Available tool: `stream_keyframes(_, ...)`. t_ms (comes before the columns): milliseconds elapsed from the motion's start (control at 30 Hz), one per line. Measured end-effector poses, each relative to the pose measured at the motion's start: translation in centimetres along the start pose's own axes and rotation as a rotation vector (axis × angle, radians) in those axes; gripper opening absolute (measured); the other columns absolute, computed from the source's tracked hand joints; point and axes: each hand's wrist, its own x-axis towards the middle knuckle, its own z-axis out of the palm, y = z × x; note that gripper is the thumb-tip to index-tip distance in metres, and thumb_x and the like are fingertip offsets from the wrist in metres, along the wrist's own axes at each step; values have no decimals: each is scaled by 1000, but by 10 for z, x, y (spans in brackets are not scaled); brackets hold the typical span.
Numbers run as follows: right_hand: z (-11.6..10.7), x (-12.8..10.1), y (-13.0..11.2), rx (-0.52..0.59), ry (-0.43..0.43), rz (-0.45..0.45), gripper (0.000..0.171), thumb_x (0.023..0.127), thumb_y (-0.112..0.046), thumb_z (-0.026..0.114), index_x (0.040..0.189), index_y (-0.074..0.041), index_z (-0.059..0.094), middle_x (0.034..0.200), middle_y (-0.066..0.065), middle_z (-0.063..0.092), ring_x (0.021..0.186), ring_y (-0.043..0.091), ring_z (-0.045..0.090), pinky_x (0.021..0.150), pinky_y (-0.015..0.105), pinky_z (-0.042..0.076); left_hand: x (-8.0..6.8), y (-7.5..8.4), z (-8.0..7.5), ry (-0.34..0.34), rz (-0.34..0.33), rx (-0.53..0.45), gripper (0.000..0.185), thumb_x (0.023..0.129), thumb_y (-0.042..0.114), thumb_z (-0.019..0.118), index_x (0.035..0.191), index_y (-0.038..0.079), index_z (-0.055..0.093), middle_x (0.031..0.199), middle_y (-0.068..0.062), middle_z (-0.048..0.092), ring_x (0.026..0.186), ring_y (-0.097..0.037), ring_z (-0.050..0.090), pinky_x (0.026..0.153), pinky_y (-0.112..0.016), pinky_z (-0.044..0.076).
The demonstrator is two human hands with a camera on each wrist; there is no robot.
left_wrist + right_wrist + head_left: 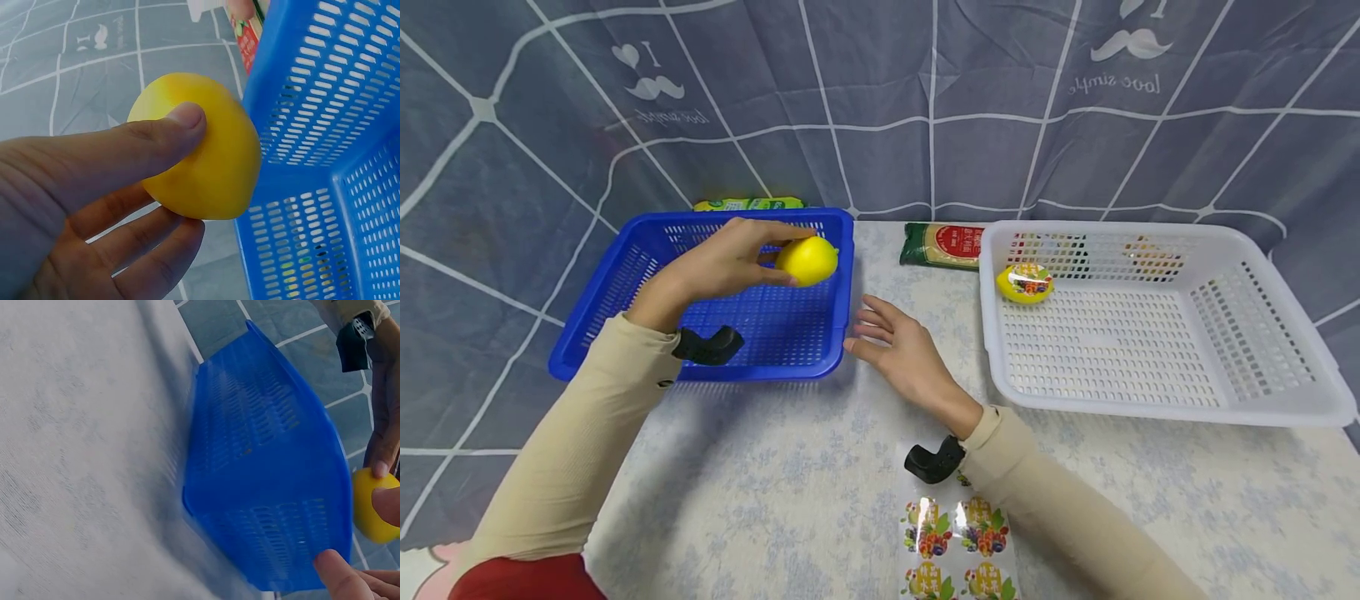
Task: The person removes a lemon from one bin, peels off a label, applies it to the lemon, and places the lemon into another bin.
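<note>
The left hand is gripping a yellow lemon, thumb pressing on one face and fingers curling under the other, as the left wrist view confirms. The lemon is hanging above the interior of the blue basket, toward its far-right corner, at about 3 o'clock from the palm. Its long axis is lying roughly left to right, the pointed tip facing the basket's right wall. Whether it is touching the basket floor cannot be told from the head view; it appears to be clear of it.

The right hand is resting on the tablecloth just beside the basket's near-right corner, fingers relaxed and spread, holding nothing; its fingertips are lying close to the rim, contact uncertain. The left hand is plainly the nearer to the lemon.

The basket floor below and toward 8 o'clock of the lemon is showing bare mesh. At 3 o'clock across the table, a white basket is holding a second, labelled lemon in its far-left corner. A noodle packet is lying between the baskets at the far edge, and a sticker sheet is lying near the right sleeve.
</note>
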Motion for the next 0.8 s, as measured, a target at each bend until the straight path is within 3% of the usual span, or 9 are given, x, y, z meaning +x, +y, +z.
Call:
stream_keyframes(300,-13,-3,-6,14,25,-23,68,93,-23,68,152,-12,36,143,7,52,124,18,56,99,34,48,3,22,9,-12,66,4,58,85,0,75,139,-4,52,135,-18,57,118,-31,56,99,-47,48)
stream_keyframes(800,-30,-12,-15,-8,61,-82,73,92,-25,71,153,-12,32,148,8,46,127,17,53,98,23,47,3,50,30,-84,170,29,58,86,2,74,139,-3,52,136,-16,58,111,-27,59,94,-42,51)
